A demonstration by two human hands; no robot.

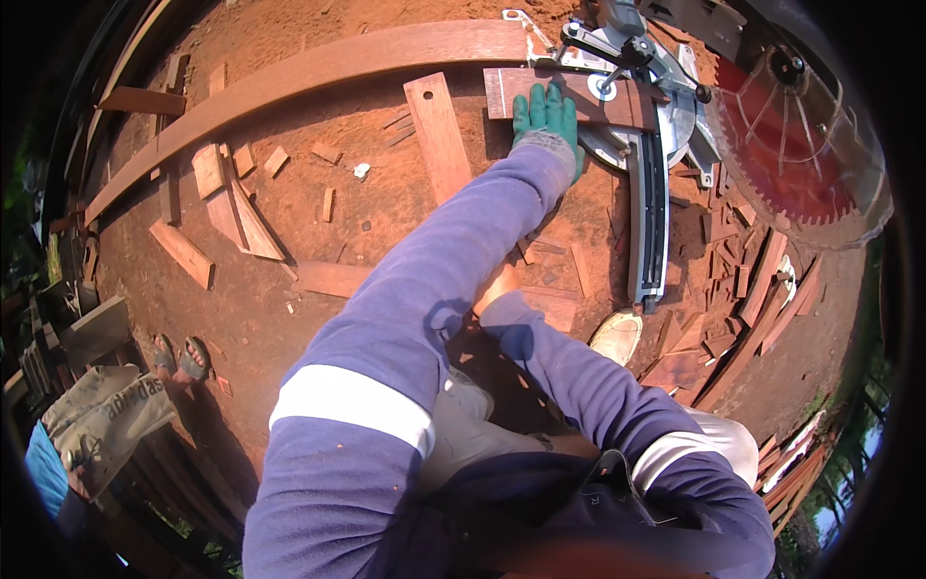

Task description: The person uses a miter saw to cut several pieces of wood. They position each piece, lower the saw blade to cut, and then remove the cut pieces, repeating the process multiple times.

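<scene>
My left hand [546,114], in a green glove, lies flat with fingers stretched out on a short reddish-brown board [627,104]. The board lies across the base of a mitre saw [675,145], against its fence side. A round metal clamp foot [602,88] sits on the board to the right of my fingers. The toothed circular blade [786,135], red in the middle, stands to the right of the board and apart from it. My right hand [494,288] passes under my left forearm; only its bare wrist part shows, and its fingers are hidden.
A long plank [318,72] curves along the far side. A board with a hole [439,135] lies left of my glove. Offcuts [728,256] litter the reddish ground at right, near my shoe [615,336]. Another person in sandals [195,359] stands at left.
</scene>
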